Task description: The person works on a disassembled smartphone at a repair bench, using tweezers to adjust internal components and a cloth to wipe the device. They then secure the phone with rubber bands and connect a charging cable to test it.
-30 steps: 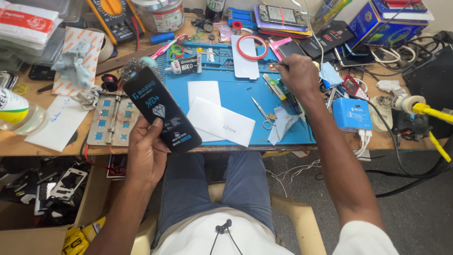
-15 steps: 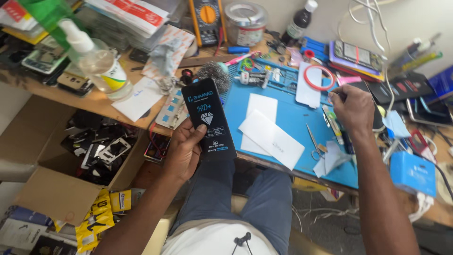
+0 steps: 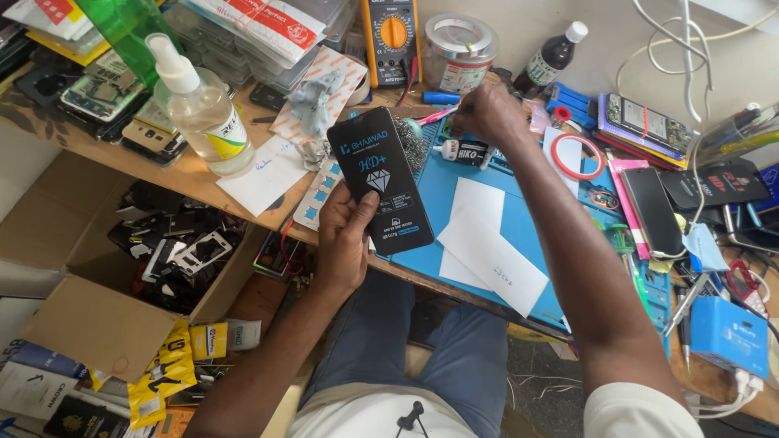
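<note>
My left hand (image 3: pixel 345 243) holds a flat black packet (image 3: pixel 380 180) with a diamond picture, upright over the near edge of the blue work mat (image 3: pixel 442 247). My right hand (image 3: pixel 489 113) reaches to the back of the mat with fingers curled, close to a small white and black tube (image 3: pixel 462 152) and a pink pen (image 3: pixel 436 116). Whether it grips anything is hidden by the knuckles. Two white paper slips (image 3: pixel 487 247) lie on the mat under my right forearm.
A clear spray bottle (image 3: pixel 203 113) stands left on the wooden bench (image 3: pixel 174 174). Yellow multimeter (image 3: pixel 393 36), round tub (image 3: pixel 465 53), dark bottle (image 3: pixel 552 57) at the back. Black phone (image 3: pixel 653 211), red ring (image 3: pixel 577 156), blue box (image 3: pixel 729 334) on the right. Cardboard box of parts (image 3: pixel 174 243) below left.
My right hand has moved from the mat's right side up to its back edge by the tube. The view has swung left and closer. My left hand keeps the black packet.
</note>
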The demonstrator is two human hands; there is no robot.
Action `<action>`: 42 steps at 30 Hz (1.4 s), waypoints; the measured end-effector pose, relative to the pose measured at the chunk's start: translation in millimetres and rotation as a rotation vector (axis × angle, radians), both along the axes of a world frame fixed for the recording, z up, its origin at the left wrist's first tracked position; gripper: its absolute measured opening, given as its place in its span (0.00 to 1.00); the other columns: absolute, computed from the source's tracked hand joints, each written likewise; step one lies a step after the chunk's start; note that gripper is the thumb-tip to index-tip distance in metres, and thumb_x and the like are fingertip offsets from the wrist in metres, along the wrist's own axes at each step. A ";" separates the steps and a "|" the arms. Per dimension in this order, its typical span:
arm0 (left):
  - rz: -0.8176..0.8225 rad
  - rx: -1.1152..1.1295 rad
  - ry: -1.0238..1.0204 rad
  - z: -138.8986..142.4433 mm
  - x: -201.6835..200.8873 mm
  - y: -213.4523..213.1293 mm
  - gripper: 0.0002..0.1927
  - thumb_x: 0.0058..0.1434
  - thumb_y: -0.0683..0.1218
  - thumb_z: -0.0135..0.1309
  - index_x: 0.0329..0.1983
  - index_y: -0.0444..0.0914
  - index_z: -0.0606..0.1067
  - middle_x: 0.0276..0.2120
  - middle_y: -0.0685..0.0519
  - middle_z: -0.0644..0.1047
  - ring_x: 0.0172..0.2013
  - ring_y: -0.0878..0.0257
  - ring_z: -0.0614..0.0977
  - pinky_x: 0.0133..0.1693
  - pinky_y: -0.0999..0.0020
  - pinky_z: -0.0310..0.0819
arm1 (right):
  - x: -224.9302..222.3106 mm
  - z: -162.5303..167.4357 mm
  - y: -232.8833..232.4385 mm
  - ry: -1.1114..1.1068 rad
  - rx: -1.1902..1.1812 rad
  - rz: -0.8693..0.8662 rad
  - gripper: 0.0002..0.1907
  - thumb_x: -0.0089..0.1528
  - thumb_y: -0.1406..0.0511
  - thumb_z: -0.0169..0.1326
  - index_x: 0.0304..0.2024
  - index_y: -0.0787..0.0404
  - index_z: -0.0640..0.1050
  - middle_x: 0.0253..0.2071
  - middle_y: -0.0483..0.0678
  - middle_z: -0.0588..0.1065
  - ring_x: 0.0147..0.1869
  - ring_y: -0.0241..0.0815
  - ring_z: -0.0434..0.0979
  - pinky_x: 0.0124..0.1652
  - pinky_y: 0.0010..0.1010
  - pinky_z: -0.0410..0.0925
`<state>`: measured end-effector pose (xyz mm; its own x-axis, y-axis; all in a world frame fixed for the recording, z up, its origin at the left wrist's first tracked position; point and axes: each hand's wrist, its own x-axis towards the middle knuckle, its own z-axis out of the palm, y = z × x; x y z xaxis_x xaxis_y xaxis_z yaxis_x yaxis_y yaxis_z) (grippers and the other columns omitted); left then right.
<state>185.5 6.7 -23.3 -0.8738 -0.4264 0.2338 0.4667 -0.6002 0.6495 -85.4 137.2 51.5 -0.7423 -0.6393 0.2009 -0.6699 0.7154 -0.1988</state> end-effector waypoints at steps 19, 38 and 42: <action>-0.260 0.173 -0.059 4.4 -14.0 23.7 0.10 0.73 0.38 0.50 0.55 0.35 0.74 0.45 0.54 0.81 0.44 0.67 0.83 0.45 0.68 0.81 | 42.0 -13.9 104.1 -0.959 -1.199 0.128 0.06 0.68 0.69 0.58 0.45 0.67 0.77 0.39 0.55 0.81 0.30 0.31 0.77 0.30 0.19 0.69; -0.342 0.147 -0.115 7.6 -2.4 54.6 0.10 0.70 0.40 0.54 0.53 0.37 0.74 0.45 0.54 0.81 0.45 0.67 0.84 0.48 0.66 0.82 | 83.2 -26.2 151.0 -0.399 -0.636 -0.034 0.07 0.62 0.71 0.65 0.43 0.64 0.86 0.36 0.46 0.82 0.35 0.29 0.75 0.34 0.20 0.68; -0.325 0.149 -0.112 0.7 -4.9 54.8 0.09 0.70 0.40 0.55 0.52 0.37 0.75 0.44 0.55 0.81 0.44 0.67 0.83 0.47 0.66 0.81 | 85.8 -21.9 155.0 -0.573 -0.812 -0.036 0.07 0.61 0.70 0.63 0.42 0.66 0.84 0.34 0.46 0.81 0.30 0.27 0.71 0.29 0.19 0.63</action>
<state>180.6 61.5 -22.6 -0.9858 -0.1446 0.0855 0.1672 -0.7970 0.5804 0.4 292.2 29.6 -0.8804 -0.4418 0.1726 -0.3002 0.2374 -0.9238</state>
